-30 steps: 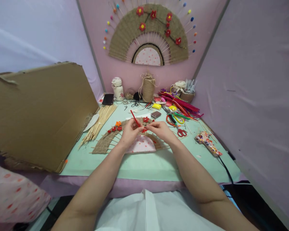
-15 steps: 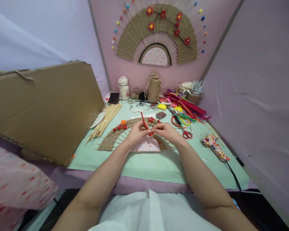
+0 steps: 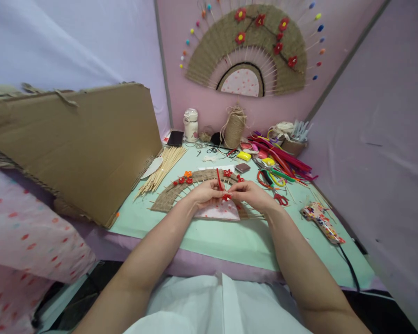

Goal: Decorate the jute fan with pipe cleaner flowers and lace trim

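Between my two hands is a red pipe cleaner [image 3: 219, 178], one end standing up and the lower part bent into small loops. My left hand [image 3: 209, 194] pinches it from the left. The fingertips of my right hand [image 3: 248, 193] close on its looped end from the right. Both hands are above a fan [image 3: 163, 198] of twine-wrapped sticks lying on the table, partly covering its dotted white half-round centre [image 3: 218, 212]. Red flowers [image 3: 227, 173] and an orange flower [image 3: 188, 174] sit along the fan's upper band.
Thin wooden sticks [image 3: 167, 168] lie left, beside a large cardboard sheet [image 3: 76, 148]. Red-handled scissors [image 3: 280, 198] and a patterned glue gun [image 3: 322, 222] with a cord lie right. Behind stand a twine spool [image 3: 235, 127], a white bottle [image 3: 191, 126] and bundled pipe cleaners [image 3: 285, 157]. A finished fan [image 3: 202, 60] hangs on the wall.
The view has swung left, so everything appears further right. Both hands stay together at the red pipe cleaner, whose upright end now leans less.
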Available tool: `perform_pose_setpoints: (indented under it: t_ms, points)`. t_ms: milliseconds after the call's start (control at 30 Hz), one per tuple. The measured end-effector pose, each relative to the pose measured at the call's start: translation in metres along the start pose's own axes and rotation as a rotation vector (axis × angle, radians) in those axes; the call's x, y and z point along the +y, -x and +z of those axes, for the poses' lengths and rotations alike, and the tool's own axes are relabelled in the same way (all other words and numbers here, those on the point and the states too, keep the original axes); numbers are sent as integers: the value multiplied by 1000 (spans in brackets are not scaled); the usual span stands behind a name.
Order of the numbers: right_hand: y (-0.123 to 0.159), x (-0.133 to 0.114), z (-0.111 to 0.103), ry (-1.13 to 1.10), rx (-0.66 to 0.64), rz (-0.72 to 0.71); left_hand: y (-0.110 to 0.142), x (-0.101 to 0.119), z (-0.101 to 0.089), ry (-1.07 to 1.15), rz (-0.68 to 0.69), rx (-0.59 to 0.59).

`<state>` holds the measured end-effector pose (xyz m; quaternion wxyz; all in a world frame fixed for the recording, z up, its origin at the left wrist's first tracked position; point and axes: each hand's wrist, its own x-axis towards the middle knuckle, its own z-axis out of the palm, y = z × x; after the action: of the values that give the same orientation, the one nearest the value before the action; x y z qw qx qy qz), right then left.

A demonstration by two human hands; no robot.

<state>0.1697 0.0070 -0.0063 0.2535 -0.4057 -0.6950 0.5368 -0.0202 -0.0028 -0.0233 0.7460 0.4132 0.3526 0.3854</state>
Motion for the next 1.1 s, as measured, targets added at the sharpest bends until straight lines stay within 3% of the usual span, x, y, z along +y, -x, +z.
perform_pose_setpoints:
  t_ms: [200,367,500,767,1100]
  points:
    - [-2,-1,7,-149,-6,75,-1,3,-5,26,-72,-41]
    - [-8,5,14,-481,-34,148,1,8,-2,88,-138,-9]
    - [-12,8,15,-658,-49,178,1,10,1,150,-111,10]
    - [-18,11,15,-792,114,57,-1,6,7,182,22,70]
    - [-17,5,20,-722,360,-32,-4,4,11,166,219,147]
